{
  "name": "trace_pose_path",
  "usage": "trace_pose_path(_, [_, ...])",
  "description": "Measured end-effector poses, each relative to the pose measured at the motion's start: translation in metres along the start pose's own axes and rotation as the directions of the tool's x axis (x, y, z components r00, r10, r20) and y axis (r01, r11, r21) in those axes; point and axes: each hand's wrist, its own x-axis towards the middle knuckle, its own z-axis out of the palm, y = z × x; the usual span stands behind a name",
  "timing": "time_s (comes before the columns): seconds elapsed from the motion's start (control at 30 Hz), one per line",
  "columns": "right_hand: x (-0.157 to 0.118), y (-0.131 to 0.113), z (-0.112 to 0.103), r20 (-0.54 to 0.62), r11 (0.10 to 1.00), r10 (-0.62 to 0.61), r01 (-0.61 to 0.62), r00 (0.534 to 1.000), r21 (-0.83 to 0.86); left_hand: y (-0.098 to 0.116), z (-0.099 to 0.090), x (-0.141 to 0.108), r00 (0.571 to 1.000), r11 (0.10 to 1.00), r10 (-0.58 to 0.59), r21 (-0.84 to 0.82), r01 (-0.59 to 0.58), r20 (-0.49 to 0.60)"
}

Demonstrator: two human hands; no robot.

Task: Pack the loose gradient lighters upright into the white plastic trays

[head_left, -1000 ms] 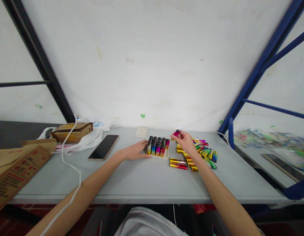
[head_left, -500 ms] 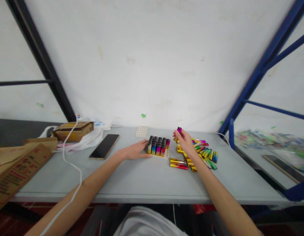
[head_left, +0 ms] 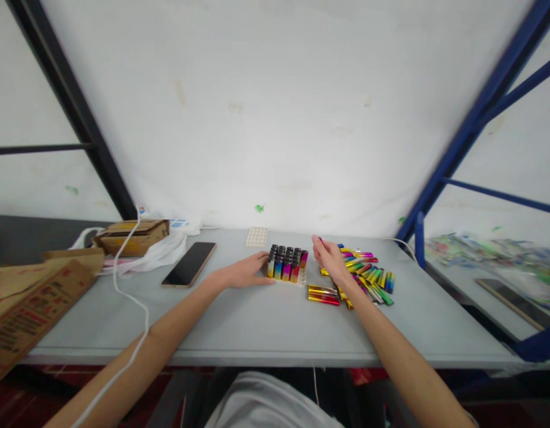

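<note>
Upright lighters [head_left: 286,267] with black tops and shiny rainbow bodies stand in rows in a white holder tray [head_left: 302,277]. The tray's right-hand column is partly bare, with one lighter at its far end. Around the tray's left side my left hand [head_left: 246,271] is curved, thumb along the front edge and fingers at the back. My right hand [head_left: 327,257] is closed just right of the tray, over the edge of a loose pile of lighters [head_left: 368,274]. Its fingers wrap a lighter [head_left: 320,239], of which only a small dark purple bit shows.
A second white tray [head_left: 257,236] lies near the wall. To the left are a smartphone [head_left: 189,264], a small cardboard box [head_left: 132,238], and a bigger carton [head_left: 43,303]. A white cable [head_left: 144,309] hangs across my left forearm. Blue rack posts [head_left: 453,154] rise at right.
My right hand has turned and closed more around the lighter, whose purple end showed clearly before and is now nearly hidden. My left hand stays at the tray.
</note>
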Motion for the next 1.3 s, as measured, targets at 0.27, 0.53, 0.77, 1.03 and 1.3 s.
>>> trace_pose_path(0.27, [-0.001,0.005,0.007,-0.025,0.969,-0.012,0.006,1.000,-0.248,0.001,-0.001,0.000,1.000,1.000,0.004,-0.001,-0.004,0.001])
trace_pose_path(0.53, [0.002,0.006,0.006,-0.137,0.947,-0.079,0.031,0.987,-0.320,-0.001,0.001,0.000,1.000,1.000,0.009,0.005,-0.009,0.000])
trace_pose_path(0.77, [0.000,0.000,0.004,-0.113,0.952,-0.109,0.071,0.988,-0.296,-0.003,0.002,0.000,1.000,1.000,0.019,0.009,-0.019,-0.014])
trace_pose_path(1.03, [-0.003,-0.006,0.003,-0.022,0.934,-0.151,0.135,0.988,-0.332,-0.003,0.001,0.001,1.000,1.000,0.000,-0.001,0.000,-0.015])
trace_pose_path(1.3, [-0.002,0.000,0.008,-0.076,0.909,-0.177,0.134,0.981,-0.396,-0.004,0.002,0.001,1.000,1.000,0.010,-0.022,-0.010,-0.016])
